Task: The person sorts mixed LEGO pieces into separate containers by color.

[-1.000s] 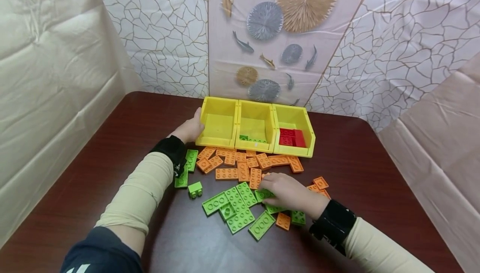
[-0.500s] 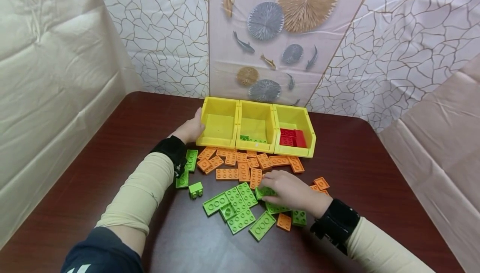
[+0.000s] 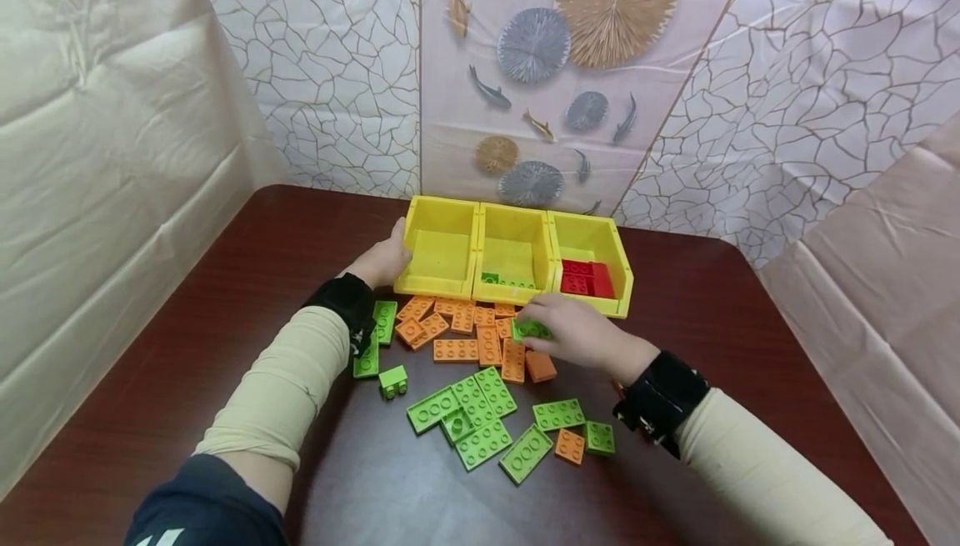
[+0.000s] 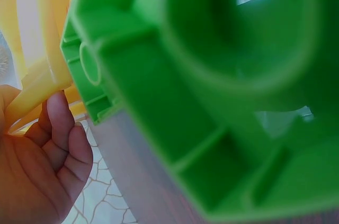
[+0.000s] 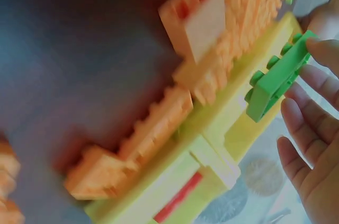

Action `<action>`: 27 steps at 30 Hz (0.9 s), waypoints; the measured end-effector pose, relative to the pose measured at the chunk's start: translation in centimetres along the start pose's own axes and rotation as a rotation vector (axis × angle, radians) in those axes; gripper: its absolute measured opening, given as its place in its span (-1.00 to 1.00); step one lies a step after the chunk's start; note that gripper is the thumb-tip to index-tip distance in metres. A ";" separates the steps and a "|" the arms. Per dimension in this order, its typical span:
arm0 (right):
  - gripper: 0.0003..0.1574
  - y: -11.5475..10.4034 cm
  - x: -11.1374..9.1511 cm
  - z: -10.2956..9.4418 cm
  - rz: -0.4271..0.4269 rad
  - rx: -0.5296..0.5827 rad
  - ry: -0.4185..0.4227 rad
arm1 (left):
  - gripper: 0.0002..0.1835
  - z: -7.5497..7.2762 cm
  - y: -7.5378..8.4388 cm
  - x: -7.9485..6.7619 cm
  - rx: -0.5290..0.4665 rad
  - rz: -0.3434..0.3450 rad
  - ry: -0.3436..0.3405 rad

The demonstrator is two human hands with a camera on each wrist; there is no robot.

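Note:
My right hand pinches a green toy brick between thumb and fingers, close over the orange bricks in front of the bins. In the right wrist view this brick is tilted, its studs facing left. My left hand grips the outer wall of the left yellow bin. The left wrist view shows fingers curled round the bin's yellow edge, with a green brick large before the lens. Green bricks lie in the middle bin, red bricks in the right one.
Several orange bricks crowd the bins' front. A group of green bricks lies nearer on the dark table. A small green brick stands left of them, and an orange one lies to the right.
My right hand has lifted the green brick from the green group and moved it toward the bins, uncovering an orange brick. My left hand stays at the left bin.

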State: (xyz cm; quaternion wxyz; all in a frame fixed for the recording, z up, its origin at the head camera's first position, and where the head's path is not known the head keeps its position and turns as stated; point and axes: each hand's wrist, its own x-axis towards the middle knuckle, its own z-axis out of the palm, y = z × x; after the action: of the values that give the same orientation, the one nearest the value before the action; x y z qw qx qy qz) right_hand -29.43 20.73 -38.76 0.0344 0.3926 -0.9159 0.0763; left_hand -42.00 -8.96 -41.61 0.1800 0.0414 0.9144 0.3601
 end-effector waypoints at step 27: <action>-0.71 5.9 7.1 0.7 0.171 -0.143 -0.032 | -0.28 0.2 -0.3 0.5 -0.001 0.017 0.017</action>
State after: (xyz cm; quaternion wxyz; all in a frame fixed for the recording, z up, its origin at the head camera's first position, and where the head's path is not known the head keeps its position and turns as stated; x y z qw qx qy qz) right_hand -38.59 19.54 -39.27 0.0411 0.3108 -0.9495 0.0073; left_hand -42.41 -8.93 -42.07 0.1691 0.0460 0.9153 0.3626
